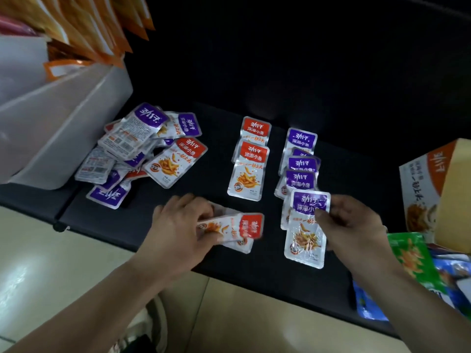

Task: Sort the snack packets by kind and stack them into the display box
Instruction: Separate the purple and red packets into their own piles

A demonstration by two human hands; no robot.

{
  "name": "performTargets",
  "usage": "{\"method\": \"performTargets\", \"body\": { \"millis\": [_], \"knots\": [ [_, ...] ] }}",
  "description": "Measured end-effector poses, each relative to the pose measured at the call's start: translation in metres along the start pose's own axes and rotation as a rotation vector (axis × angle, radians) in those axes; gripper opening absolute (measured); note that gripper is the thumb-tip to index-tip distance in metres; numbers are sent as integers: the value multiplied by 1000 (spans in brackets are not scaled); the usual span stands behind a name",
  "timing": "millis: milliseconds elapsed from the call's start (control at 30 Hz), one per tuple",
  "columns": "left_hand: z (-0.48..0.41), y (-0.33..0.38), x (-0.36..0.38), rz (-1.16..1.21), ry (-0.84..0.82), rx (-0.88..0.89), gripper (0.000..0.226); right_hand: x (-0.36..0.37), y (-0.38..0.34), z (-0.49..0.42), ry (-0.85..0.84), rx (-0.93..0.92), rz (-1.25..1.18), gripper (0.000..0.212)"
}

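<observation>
On the black table, two red-topped packets [248, 164] overlap in a column at the middle. To their right lies a column of several purple-topped packets [300, 159]. A mixed heap of red and purple packets [137, 146] lies at the left. My left hand [178, 225] is shut on a few red packets [239, 229] turned sideways near the front edge. My right hand [356, 225] pinches a purple packet [305, 225] at the near end of the purple column. The orange and white display box [433, 189] stands at the right edge.
A white plastic bin [63, 118] stands at the left, with orange packages [96, 29] hanging above it. Green and blue snack bags [413, 266] lie at the front right. The table's front edge [254, 278] runs just below my hands, with pale floor beneath.
</observation>
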State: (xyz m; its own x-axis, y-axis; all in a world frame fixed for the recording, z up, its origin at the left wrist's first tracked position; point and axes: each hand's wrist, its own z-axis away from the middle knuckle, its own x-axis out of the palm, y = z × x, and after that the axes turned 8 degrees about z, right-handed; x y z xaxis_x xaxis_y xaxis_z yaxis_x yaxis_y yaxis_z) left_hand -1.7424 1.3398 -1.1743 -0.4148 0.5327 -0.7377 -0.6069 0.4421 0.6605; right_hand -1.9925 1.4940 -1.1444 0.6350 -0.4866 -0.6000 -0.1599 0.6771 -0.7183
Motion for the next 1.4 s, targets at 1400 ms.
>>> {"method": "performTargets", "body": {
  "millis": [1400],
  "knots": [
    [-6,-15,-53,756,-4,-526,15,59,-76,-22,-302,-165,50,30]
  ]
}}
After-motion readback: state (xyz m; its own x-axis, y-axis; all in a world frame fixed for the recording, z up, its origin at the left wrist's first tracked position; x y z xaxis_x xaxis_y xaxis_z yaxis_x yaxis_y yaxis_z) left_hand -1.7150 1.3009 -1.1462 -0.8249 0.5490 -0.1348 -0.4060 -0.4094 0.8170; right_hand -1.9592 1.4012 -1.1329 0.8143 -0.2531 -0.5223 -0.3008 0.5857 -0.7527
